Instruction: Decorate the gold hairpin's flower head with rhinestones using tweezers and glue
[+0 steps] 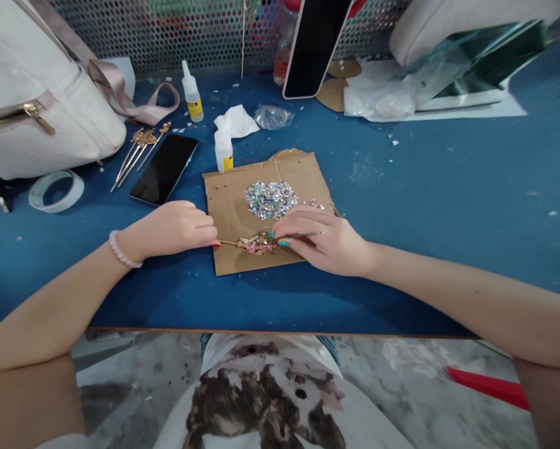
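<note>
My left hand (186, 229) is closed round the thin stem of a gold hairpin (256, 244), whose ornate head carries pink stones. The hairpin lies over a piece of brown cardboard (233, 265). Over the far end of its head, my right hand (331, 240) pinches a slim metal tool (310, 234) that looks like tweezers; its tip is hidden by the fingers. Just beyond the hands, a pile of sparkling silver rhinestones (270, 198) rests on the cardboard. A few pink stones (315, 203) show behind my right hand.
A small glue bottle (224, 153) stands at the cardboard's back edge, another glue bottle (193, 96) farther back. Left are a phone (165, 168), several gold hairpins (137, 153), a tape roll (56, 191) and a white bag (50, 93). A propped phone (315, 47) stands behind.
</note>
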Demonstrator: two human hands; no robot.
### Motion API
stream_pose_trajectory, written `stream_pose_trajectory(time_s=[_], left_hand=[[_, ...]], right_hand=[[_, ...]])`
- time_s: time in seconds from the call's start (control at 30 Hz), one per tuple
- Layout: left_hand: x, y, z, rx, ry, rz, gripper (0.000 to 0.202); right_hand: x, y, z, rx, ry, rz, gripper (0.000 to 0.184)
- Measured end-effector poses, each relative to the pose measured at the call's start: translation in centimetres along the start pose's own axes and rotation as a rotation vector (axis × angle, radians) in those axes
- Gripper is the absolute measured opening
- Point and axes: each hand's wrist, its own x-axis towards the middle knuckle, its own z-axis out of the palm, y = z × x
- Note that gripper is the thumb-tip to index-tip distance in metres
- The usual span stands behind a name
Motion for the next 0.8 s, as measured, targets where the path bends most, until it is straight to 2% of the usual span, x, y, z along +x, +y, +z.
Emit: stream_pose_trajectory(time_s=[0.33, 0.8], left_hand=[[0.01, 0.09, -0.08, 0.035, 0.025, 0.008, 0.049], [-0.09, 0.18, -0.23, 0.063, 0.022, 0.002, 0.049]], right_hand=[[-0.23, 0.52, -0.08, 0.048, 0.006, 0.082, 0.013], [-0.29, 0.73, 0.32, 0.071, -0.047, 0.111, 0.016]])
